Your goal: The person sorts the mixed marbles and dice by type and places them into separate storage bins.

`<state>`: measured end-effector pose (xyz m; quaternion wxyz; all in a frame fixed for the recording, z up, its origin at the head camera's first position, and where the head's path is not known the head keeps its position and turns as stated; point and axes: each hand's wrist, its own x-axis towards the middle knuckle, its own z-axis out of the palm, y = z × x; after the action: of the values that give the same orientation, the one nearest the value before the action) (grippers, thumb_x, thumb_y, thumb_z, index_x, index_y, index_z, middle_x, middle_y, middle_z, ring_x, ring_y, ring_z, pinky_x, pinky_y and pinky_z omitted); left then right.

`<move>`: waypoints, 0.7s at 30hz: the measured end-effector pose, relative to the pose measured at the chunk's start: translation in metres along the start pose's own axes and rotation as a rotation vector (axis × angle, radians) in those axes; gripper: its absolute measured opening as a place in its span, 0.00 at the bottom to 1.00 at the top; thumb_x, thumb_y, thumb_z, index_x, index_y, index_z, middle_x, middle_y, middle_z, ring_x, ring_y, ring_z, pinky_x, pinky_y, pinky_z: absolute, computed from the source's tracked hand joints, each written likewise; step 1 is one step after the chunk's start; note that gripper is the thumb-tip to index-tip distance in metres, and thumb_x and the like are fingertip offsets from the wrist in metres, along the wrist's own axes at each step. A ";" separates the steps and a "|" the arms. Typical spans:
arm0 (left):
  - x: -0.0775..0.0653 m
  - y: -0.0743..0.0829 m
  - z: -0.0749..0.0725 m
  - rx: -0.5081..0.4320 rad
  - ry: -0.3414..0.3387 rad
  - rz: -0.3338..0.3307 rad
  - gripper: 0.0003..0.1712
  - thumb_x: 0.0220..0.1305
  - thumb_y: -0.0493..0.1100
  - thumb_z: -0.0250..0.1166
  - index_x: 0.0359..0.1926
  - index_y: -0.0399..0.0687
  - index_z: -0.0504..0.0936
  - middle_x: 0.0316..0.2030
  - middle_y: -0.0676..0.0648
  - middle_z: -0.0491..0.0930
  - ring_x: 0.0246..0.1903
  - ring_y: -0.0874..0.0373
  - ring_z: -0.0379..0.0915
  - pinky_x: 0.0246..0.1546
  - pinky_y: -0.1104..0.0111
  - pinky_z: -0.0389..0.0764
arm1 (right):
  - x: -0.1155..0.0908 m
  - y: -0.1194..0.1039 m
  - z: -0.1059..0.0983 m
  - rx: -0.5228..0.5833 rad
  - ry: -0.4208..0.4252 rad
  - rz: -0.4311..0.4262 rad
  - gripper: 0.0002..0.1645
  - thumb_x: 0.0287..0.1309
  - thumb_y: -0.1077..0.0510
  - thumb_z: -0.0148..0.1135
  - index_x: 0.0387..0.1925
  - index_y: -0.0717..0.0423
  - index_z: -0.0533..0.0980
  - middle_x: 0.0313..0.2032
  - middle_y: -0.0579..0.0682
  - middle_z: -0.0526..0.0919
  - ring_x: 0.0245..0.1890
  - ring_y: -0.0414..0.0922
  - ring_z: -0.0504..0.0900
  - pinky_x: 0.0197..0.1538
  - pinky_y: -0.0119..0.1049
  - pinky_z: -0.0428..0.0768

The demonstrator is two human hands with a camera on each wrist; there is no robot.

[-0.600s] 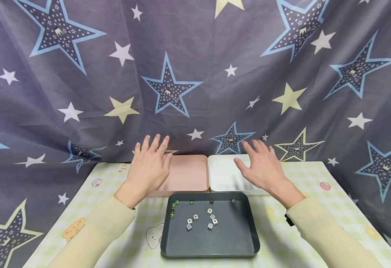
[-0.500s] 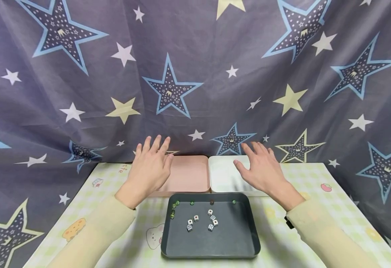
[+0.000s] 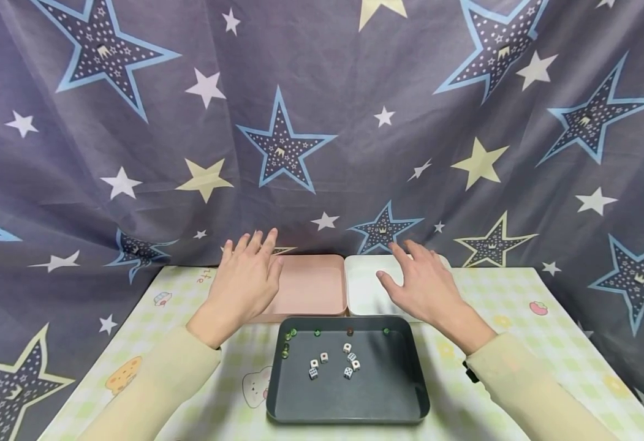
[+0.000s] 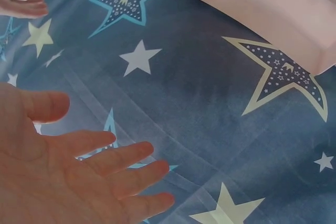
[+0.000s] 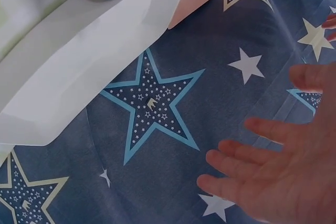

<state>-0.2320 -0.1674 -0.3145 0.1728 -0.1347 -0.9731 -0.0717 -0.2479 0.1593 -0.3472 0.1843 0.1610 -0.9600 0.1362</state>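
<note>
A left hand [image 3: 243,282] hovers near a pink tray [image 3: 312,285], a right hand [image 3: 425,282] near a white tray [image 3: 363,286], both spread, holding nothing. White dice [image 3: 348,372] and small beads [image 3: 317,332] lie in the nearer dark tray [image 3: 382,401].

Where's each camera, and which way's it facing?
Head: on the head, looking forward and down at the gray tray and starry cloth; the left hand, right hand and sleeves show.
Left wrist: sits there, looking past the left hand to the starry cloth and pink tray; some right hand shows.
Right wrist: sits there, looking past the right hand to the starry cloth and white tray; some left hand shows.
Both wrist views share the pink tray.
</note>
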 end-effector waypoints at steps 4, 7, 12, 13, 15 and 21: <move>-0.002 0.001 -0.001 -0.013 0.008 0.003 0.35 0.82 0.53 0.48 0.80 0.39 0.61 0.74 0.30 0.65 0.74 0.31 0.58 0.75 0.35 0.50 | -0.001 -0.002 0.001 0.005 0.001 0.006 0.40 0.70 0.38 0.60 0.73 0.59 0.72 0.69 0.69 0.72 0.68 0.69 0.71 0.66 0.67 0.72; -0.004 0.002 -0.001 -0.022 0.022 0.007 0.34 0.82 0.52 0.49 0.79 0.38 0.63 0.73 0.29 0.67 0.73 0.31 0.60 0.75 0.34 0.51 | -0.002 -0.003 0.002 0.022 -0.006 0.013 0.40 0.70 0.38 0.60 0.73 0.59 0.71 0.69 0.69 0.72 0.66 0.70 0.73 0.64 0.67 0.74; -0.007 0.003 -0.001 -0.020 0.034 0.018 0.33 0.82 0.51 0.50 0.78 0.37 0.65 0.71 0.30 0.70 0.72 0.31 0.62 0.74 0.34 0.53 | -0.005 -0.007 0.005 0.034 -0.013 0.014 0.41 0.70 0.38 0.61 0.73 0.58 0.71 0.69 0.68 0.72 0.65 0.69 0.74 0.61 0.68 0.76; -0.007 0.003 0.000 -0.019 0.036 0.020 0.33 0.82 0.51 0.50 0.77 0.37 0.66 0.70 0.30 0.71 0.72 0.32 0.63 0.73 0.34 0.54 | -0.006 -0.008 0.006 0.034 -0.011 0.012 0.41 0.70 0.38 0.61 0.73 0.58 0.71 0.69 0.68 0.73 0.65 0.69 0.74 0.61 0.68 0.77; -0.010 0.003 0.001 -0.015 0.044 0.026 0.32 0.81 0.51 0.50 0.76 0.35 0.68 0.67 0.30 0.75 0.69 0.32 0.67 0.72 0.35 0.58 | -0.007 -0.009 0.007 0.031 -0.007 0.001 0.41 0.69 0.39 0.62 0.73 0.58 0.71 0.68 0.68 0.73 0.65 0.68 0.75 0.60 0.67 0.77; -0.017 0.002 0.005 -0.036 0.043 0.000 0.31 0.81 0.51 0.52 0.72 0.32 0.71 0.60 0.28 0.79 0.60 0.30 0.75 0.63 0.39 0.73 | -0.009 -0.011 0.011 0.023 -0.001 -0.021 0.40 0.69 0.40 0.63 0.72 0.59 0.72 0.66 0.67 0.76 0.65 0.65 0.76 0.61 0.65 0.78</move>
<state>-0.2173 -0.1689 -0.3252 0.1914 -0.1363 -0.9676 -0.0920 -0.2390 0.1483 -0.3585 0.1835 0.1733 -0.9567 0.1453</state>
